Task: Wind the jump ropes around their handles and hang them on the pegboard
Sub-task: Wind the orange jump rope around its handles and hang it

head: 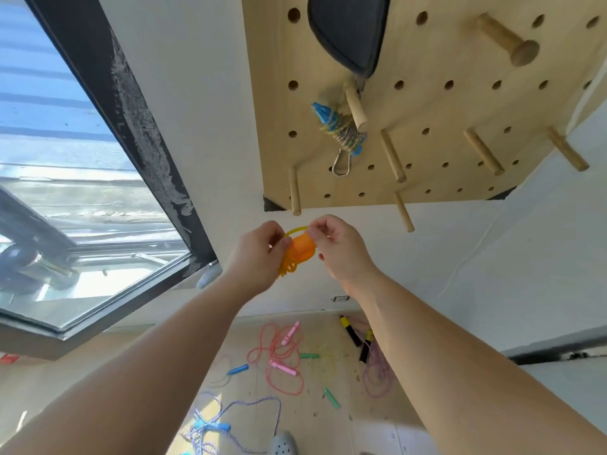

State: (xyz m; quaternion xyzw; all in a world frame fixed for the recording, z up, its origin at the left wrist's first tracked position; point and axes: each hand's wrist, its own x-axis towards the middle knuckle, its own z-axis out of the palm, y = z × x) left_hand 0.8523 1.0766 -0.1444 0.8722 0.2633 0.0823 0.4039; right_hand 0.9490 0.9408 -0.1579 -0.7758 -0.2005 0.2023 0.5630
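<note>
orange rope: loop forming below pegboard

the orange jump rope point(297, 252), wound on its handles, sits just below the pegboard point(427, 110). the left hand point(258, 254) grips the bundle; the right hand point(335, 244) pinches a free loop. risk: if the pinch slips, the loop slackens and the coils unwind before reaching a peg point(295, 190).
</note>
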